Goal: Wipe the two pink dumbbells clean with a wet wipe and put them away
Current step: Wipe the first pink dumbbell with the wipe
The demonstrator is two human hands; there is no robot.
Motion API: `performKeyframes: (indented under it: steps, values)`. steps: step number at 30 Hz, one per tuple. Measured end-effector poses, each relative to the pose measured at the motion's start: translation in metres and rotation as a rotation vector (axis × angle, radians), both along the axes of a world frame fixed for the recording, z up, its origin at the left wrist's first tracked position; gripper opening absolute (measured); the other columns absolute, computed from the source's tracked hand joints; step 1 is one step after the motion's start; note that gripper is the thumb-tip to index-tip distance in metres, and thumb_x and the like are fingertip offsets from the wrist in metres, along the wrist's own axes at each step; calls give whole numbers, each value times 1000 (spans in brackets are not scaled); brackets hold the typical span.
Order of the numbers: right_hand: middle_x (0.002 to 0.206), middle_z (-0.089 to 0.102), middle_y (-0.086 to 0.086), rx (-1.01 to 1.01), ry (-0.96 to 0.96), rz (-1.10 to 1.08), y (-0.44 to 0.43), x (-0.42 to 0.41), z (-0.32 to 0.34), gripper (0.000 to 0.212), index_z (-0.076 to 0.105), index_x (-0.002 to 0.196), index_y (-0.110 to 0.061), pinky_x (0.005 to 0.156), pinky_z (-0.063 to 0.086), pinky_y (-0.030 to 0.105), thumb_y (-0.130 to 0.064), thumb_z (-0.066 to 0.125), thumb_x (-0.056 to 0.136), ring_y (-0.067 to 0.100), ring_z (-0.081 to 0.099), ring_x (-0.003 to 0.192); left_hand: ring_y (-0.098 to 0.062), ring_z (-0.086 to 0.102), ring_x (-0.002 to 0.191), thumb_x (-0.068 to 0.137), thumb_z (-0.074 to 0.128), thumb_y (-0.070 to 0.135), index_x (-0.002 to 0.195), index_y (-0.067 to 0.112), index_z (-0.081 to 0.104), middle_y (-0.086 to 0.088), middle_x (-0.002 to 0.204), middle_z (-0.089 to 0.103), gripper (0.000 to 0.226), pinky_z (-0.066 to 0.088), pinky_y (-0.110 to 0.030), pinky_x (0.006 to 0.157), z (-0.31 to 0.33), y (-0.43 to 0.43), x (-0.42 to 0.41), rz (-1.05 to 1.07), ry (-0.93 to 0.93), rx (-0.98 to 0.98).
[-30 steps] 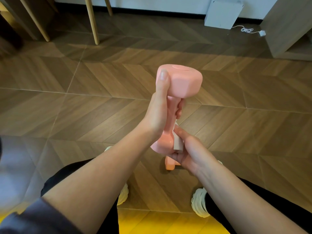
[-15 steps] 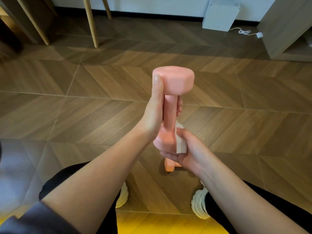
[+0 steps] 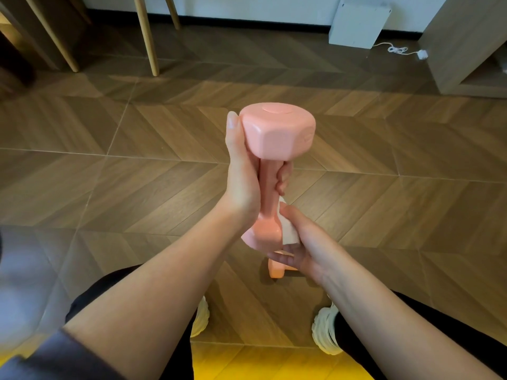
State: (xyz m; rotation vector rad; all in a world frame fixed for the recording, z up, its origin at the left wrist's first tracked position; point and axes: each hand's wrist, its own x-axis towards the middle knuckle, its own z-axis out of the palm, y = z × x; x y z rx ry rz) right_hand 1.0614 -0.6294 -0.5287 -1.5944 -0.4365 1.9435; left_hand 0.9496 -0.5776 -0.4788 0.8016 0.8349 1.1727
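A pink dumbbell (image 3: 278, 131) is held upright above the floor. My left hand (image 3: 242, 174) grips its handle, thumb lying up along the top head. My right hand (image 3: 304, 244) holds a folded white wet wipe (image 3: 288, 230) against the side of the lower head, fingers cupped beneath it. A second pink dumbbell (image 3: 276, 270) lies on the floor right below, mostly hidden behind my right hand.
Wooden chevron floor all around. Chair or table legs (image 3: 146, 37) stand at the back left. A white box (image 3: 358, 21) with a cable (image 3: 397, 49) sits against the wall. A wooden cabinet (image 3: 466, 42) is at the back right. My white shoes (image 3: 326, 331) are below.
The dumbbell has turned a little in my left hand. My right hand with the wipe shifted slightly along the lower head.
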Motion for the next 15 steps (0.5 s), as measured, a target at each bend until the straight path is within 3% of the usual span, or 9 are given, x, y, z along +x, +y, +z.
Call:
performKeyframes:
  steps: [4, 7, 11, 15]
  values:
    - [94, 69, 6, -21, -1, 80, 6, 7, 1, 18, 68, 95, -17, 95, 54, 49, -34, 63, 92, 25, 63, 92, -20, 29, 40, 82, 10, 78, 72, 6, 63, -7, 45, 36, 90, 30, -25, 42, 1, -1, 3, -16, -37, 29]
    - [83, 71, 0, -10, -13, 130, 7, 17, -1, 17, 69, 94, -20, 87, 53, 43, -35, 66, 87, 21, 65, 85, -21, 30, 40, 81, 3, 79, 58, 13, 61, -6, 43, 37, 91, 30, -26, 43, 2, -1, 0, -51, -50, 3]
    - [83, 71, 4, -43, -10, 141, 7, 16, -1, 23, 70, 90, -19, 82, 59, 45, -41, 68, 85, 24, 66, 80, -21, 31, 38, 80, 2, 80, 53, 11, 55, -7, 42, 39, 91, 31, -25, 42, 1, -1, 0, -94, -34, -1]
    - [83, 76, 11, -77, 101, 66, 8, 14, 1, 21, 68, 100, -9, 80, 60, 50, -28, 67, 91, 30, 72, 83, -20, 40, 44, 85, 6, 77, 78, 1, 66, -8, 48, 47, 97, 36, -27, 46, -1, -3, 2, -101, 22, 67]
